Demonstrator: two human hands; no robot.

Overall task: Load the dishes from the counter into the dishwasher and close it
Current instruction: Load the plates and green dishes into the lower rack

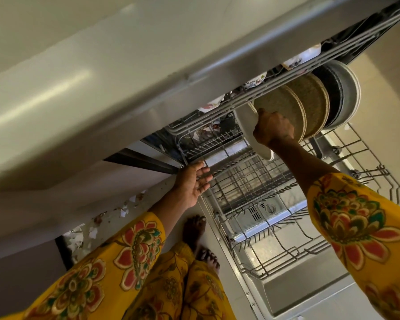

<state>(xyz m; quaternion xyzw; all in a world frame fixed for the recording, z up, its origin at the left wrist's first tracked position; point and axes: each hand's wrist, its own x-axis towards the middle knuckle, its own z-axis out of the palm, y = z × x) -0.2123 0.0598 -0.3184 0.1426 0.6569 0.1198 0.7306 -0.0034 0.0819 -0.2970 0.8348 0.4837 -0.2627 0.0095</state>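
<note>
Grey bench (79,72) edge overhangs at left. Left hand (192,183) open, fingers on lower rack (252,179) rim. Pale floor tiles (201,239), bare feet beside open dishwasher door (293,289). Right hand (274,129) grips white plate (246,125) in lower rack, beside speckled plates (310,100).

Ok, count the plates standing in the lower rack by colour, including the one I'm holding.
White plate, gripped by the right hand: 1
Speckled tan plates: 2
Dark grey plate: 1
Light grey plate: 1
Total: 5
</note>
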